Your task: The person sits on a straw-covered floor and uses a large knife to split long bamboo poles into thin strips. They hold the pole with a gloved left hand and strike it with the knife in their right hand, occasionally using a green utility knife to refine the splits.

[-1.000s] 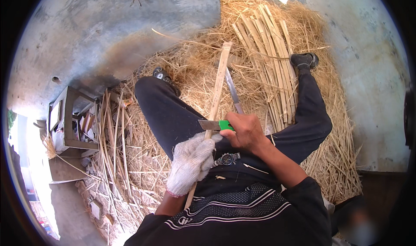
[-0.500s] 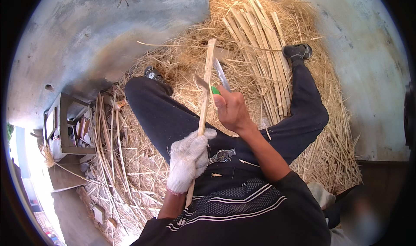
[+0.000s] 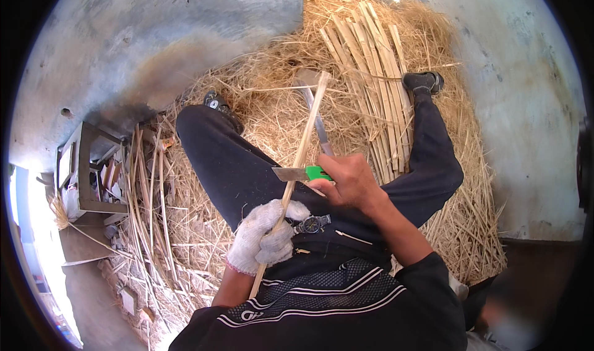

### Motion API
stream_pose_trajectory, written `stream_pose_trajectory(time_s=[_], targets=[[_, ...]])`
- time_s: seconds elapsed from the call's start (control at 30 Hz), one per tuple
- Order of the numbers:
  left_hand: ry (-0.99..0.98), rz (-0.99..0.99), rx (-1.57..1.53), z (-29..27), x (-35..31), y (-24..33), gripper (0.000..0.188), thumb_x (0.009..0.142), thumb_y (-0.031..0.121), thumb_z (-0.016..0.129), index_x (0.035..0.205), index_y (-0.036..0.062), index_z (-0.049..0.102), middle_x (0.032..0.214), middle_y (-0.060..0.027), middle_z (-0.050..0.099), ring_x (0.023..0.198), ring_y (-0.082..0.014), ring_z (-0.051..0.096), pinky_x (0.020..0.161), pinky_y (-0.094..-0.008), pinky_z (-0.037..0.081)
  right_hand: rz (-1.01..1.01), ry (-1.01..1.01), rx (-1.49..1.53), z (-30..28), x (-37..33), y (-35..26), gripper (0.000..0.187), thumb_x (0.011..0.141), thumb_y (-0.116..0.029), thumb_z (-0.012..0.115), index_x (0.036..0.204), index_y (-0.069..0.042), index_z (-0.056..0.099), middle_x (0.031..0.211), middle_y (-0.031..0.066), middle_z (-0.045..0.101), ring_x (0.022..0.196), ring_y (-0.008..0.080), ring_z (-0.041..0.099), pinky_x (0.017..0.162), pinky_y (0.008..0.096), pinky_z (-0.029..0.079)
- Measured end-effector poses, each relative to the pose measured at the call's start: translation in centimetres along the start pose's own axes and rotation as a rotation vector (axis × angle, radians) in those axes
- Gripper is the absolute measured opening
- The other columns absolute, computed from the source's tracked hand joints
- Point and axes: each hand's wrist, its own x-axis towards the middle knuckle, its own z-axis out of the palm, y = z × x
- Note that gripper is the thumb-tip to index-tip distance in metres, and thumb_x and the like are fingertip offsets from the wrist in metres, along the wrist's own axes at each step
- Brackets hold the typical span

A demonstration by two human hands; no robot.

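My left hand (image 3: 265,236), in a white knit glove, is closed around a long, narrow strip of split bamboo or wood (image 3: 303,147). The strip slants up and away to the right, with its lower end against my shirt. My bare right hand (image 3: 354,181) grips a box cutter (image 3: 319,173) with a green handle. Its broad blade points left and crosses the strip above my gloved hand; whether it bites in cannot be made out. Beyond lies a long metal tool (image 3: 318,125) with a brownish handle, partly hidden by the strip. A wristwatch (image 3: 312,225) rests on my lap.
A bundle of flat strips (image 3: 377,85) lies on straw and shavings (image 3: 272,72) between my spread legs. Longer thin strips (image 3: 148,209) lie left, beside a small wooden cabinet (image 3: 83,178). Grey walls (image 3: 204,17) flank the floor. Part of another person shows at lower right.
My right hand and the box cutter have come nearer to me along the strip. The strip's far end has tipped right and down. My left hand has shifted slightly left and keeps its grip.
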Motion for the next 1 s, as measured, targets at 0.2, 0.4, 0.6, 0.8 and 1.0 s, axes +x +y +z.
stream_pose_trajectory(time_s=[0.2,0.4,0.6,0.8,1.0], targets=[[0.076,-0.03,0.019,0.4,0.1,-0.9,0.038,0.106,0.031,0.042,0.108,-0.0017,0.061,0.046,0.0066,0.033,0.031,-0.0039,0.027,0.031,-0.0218,0.024,-0.081,0.075,-0.26,0.3,-0.6,1.1,0.052,0.093,-0.056,0.054,0.073,-0.009,0.05,0.055,0.0073,0.05,0.045,0.0277,0.055,0.041,0.0391,0.041],[0.212,0.036,0.218,2.5,0.2,-1.1,0.035,0.106,0.029,0.043,0.105,-0.0008,0.061,0.047,0.0057,0.034,0.032,-0.0039,0.028,0.031,-0.0211,0.022,-0.072,0.357,-0.407,1.0,2.4,3.8,0.054,0.095,-0.057,0.051,0.07,-0.01,0.05,0.053,0.0043,0.05,0.042,0.0228,0.054,0.038,0.0376,0.041],[0.297,0.014,0.321,1.2,1.3,-0.4,0.034,0.105,0.029,0.046,0.11,0.0001,0.063,0.049,0.0051,0.037,0.034,-0.0042,0.03,0.032,-0.0212,0.022,0.314,-0.032,0.752,3.9,0.8,4.6,0.06,0.102,-0.055,0.037,0.073,-0.005,0.047,0.05,0.0041,0.036,0.04,0.0204,0.039,0.042,0.0354,0.033],[0.323,0.059,0.413,0.8,1.5,0.0,0.034,0.105,0.028,0.047,0.115,0.0005,0.064,0.051,0.0048,0.04,0.037,-0.0042,0.033,0.034,-0.021,0.024,0.281,-0.069,0.612,4.2,-2.4,4.0,0.059,0.102,-0.055,0.041,0.074,-0.003,0.048,0.054,0.0068,0.036,0.049,0.0194,0.039,0.054,0.0379,0.037],[0.332,-0.026,0.515,2.9,1.1,0.9,0.033,0.105,0.029,0.046,0.113,0.0025,0.065,0.052,0.0049,0.041,0.038,-0.0035,0.033,0.034,-0.0206,0.025,0.14,0.101,0.014,2.2,-2.4,1.1,0.043,0.091,-0.046,0.064,0.079,-0.005,0.054,0.062,0.0148,0.055,0.057,0.0357,0.059,0.052,0.0429,0.043]])
